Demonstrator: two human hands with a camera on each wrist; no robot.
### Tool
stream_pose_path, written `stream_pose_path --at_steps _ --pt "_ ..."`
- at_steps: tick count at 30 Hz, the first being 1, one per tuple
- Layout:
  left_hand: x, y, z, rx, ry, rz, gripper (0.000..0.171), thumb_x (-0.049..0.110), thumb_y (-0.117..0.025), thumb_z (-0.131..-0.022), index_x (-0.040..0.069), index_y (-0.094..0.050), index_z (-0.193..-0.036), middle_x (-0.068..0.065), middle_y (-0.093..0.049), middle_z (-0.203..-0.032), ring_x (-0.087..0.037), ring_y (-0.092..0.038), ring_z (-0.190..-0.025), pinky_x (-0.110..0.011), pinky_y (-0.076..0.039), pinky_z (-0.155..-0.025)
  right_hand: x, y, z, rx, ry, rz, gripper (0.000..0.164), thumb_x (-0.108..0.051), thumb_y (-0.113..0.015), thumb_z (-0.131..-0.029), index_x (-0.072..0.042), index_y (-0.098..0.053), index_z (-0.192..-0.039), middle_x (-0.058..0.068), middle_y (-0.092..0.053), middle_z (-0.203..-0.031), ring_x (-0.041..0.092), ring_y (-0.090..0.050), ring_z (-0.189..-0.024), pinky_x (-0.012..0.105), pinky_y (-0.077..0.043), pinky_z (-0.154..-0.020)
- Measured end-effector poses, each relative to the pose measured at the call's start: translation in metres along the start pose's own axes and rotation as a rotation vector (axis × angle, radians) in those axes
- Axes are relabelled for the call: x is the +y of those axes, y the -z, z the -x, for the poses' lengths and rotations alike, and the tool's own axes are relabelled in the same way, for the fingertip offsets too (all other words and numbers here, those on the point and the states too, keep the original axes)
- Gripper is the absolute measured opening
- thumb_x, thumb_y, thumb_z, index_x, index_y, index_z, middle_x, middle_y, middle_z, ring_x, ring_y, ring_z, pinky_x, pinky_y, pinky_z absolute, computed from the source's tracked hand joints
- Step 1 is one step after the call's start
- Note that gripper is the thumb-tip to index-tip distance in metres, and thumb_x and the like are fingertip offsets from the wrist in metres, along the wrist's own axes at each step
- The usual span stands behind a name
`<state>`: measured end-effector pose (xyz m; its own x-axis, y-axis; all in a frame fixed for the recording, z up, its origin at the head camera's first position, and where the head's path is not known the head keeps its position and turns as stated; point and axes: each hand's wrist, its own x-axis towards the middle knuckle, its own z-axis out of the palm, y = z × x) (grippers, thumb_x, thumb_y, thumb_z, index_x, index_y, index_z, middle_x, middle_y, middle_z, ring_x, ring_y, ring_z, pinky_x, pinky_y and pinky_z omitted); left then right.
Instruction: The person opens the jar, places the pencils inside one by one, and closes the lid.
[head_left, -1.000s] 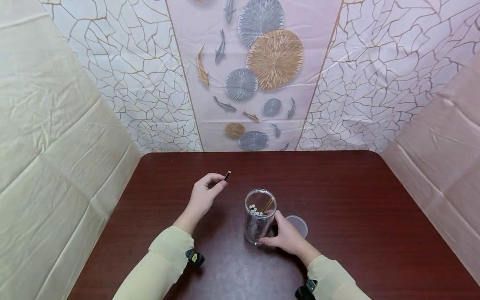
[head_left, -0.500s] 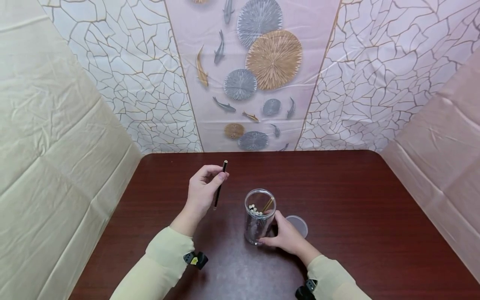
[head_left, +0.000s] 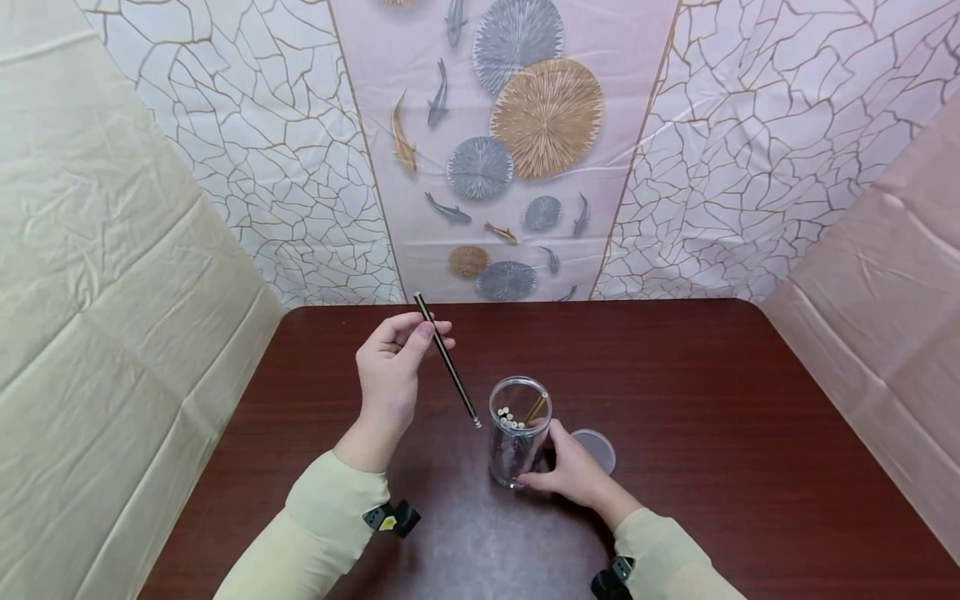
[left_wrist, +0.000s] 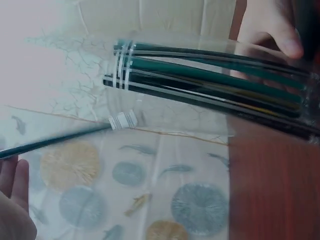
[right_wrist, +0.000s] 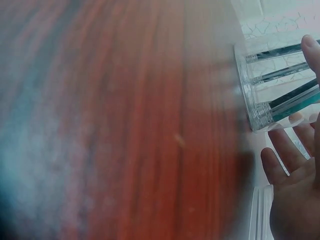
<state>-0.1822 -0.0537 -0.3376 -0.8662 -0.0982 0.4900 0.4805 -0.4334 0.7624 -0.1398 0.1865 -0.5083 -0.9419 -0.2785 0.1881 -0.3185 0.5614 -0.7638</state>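
Observation:
My left hand (head_left: 386, 379) pinches a dark pencil (head_left: 458, 385) between thumb and fingers, above the table. The pencil slants down to the right, and its lower, silver-banded end points toward the clear jar (head_left: 501, 457). In the left wrist view that pencil (left_wrist: 60, 139) overlaps the jar's mouth at its tip. Thumb and fingers of my right hand (head_left: 573, 477) grip the upright jar low on its right side. Several dark pencils (left_wrist: 210, 82) stand inside with pale ends up, and a gold-coloured one (head_left: 536, 408) leans at the right. The right wrist view shows the jar's base (right_wrist: 244, 90).
A round translucent lid (head_left: 597, 452) lies on the dark red-brown table (head_left: 712, 400), just right of the jar and behind my right hand. Patterned cloth (head_left: 315, 167) hangs beyond the far table edge, with plain cream cloth (head_left: 135, 275) on the left side.
The pencil in my left hand has swung from nearly end-on to slanting down toward the jar. That hand has shifted up and left. My right hand and the jar have stayed put.

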Motion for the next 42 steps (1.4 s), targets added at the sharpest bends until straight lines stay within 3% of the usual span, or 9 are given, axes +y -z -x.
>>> stream_pose_path --at_steps 5,18,26,32,35,38,42 --pt "0.01 -0.006 -0.001 0.043 -0.068 0.051 0.017 -0.008 -0.06 -0.086 0.008 -0.065 -0.089 -0.01 -0.07 -0.082 -0.024 -0.069 -0.07 -0.043 -0.054 -0.071 -0.001 0.001 -0.001 -0.003 -0.009 -0.008 0.074 -0.036 -0.085 -0.065 -0.009 -0.045 -0.122 0.0 -0.059 -0.107 0.013 -0.056 -0.094 0.032 -0.046 -0.08" --pt "0.015 -0.014 0.0 0.035 -0.073 0.13 0.02 -0.01 -0.057 -0.086 0.008 -0.063 -0.091 -0.011 -0.07 -0.085 -0.025 -0.069 -0.077 -0.043 -0.054 -0.074 -0.002 0.002 0.0 -0.001 -0.018 -0.009 0.075 -0.036 -0.085 -0.065 -0.008 -0.045 -0.122 0.001 -0.059 -0.107 0.014 -0.057 -0.095 0.034 -0.047 -0.081" --pt "0.011 -0.017 0.008 -0.072 -0.058 0.082 0.019 -0.012 -0.057 -0.085 0.003 -0.06 -0.098 -0.009 -0.07 -0.09 -0.025 -0.069 -0.082 -0.045 -0.051 -0.081 -0.002 0.001 0.0 -0.003 -0.015 -0.011 0.073 -0.035 -0.085 -0.065 -0.009 -0.045 -0.121 0.001 -0.059 -0.106 0.015 -0.057 -0.094 0.034 -0.047 -0.08" --pt "0.005 -0.018 0.013 -0.169 -0.118 0.034 0.019 -0.007 -0.059 -0.086 0.006 -0.057 -0.099 -0.007 -0.07 -0.094 -0.023 -0.069 -0.083 -0.041 -0.051 -0.082 -0.001 0.001 0.0 -0.008 -0.006 -0.017 0.074 -0.037 -0.084 -0.066 -0.009 -0.045 -0.121 0.001 -0.058 -0.108 0.014 -0.056 -0.096 0.033 -0.046 -0.081" --pt "0.002 -0.017 0.014 -0.211 -0.18 -0.046 0.014 -0.004 -0.06 -0.086 -0.002 -0.054 -0.098 -0.004 -0.07 -0.095 -0.021 -0.069 -0.083 -0.029 -0.052 -0.076 -0.001 0.0 0.001 -0.008 -0.001 -0.015 0.073 -0.038 -0.084 -0.066 -0.009 -0.045 -0.121 0.0 -0.058 -0.109 0.013 -0.056 -0.097 0.033 -0.046 -0.082" --pt "0.0 -0.016 0.015 -0.237 -0.219 -0.1 0.02 -0.005 -0.061 -0.085 -0.009 -0.049 -0.1 -0.002 -0.071 -0.092 -0.018 -0.068 -0.081 -0.024 -0.05 -0.067 -0.001 0.001 0.0 -0.002 -0.002 -0.015 0.073 -0.036 -0.084 -0.066 -0.009 -0.045 -0.121 0.0 -0.058 -0.109 0.013 -0.056 -0.097 0.033 -0.046 -0.082" --pt "-0.004 -0.017 0.018 -0.276 -0.24 -0.149 0.027 -0.014 -0.058 -0.081 -0.01 -0.049 -0.106 -0.012 -0.07 -0.086 -0.015 -0.068 -0.08 -0.019 -0.049 -0.06 -0.001 0.0 0.0 0.01 0.001 -0.02 0.073 -0.033 -0.085 -0.065 -0.009 -0.046 -0.121 0.0 -0.059 -0.108 0.013 -0.056 -0.097 0.033 -0.046 -0.083"
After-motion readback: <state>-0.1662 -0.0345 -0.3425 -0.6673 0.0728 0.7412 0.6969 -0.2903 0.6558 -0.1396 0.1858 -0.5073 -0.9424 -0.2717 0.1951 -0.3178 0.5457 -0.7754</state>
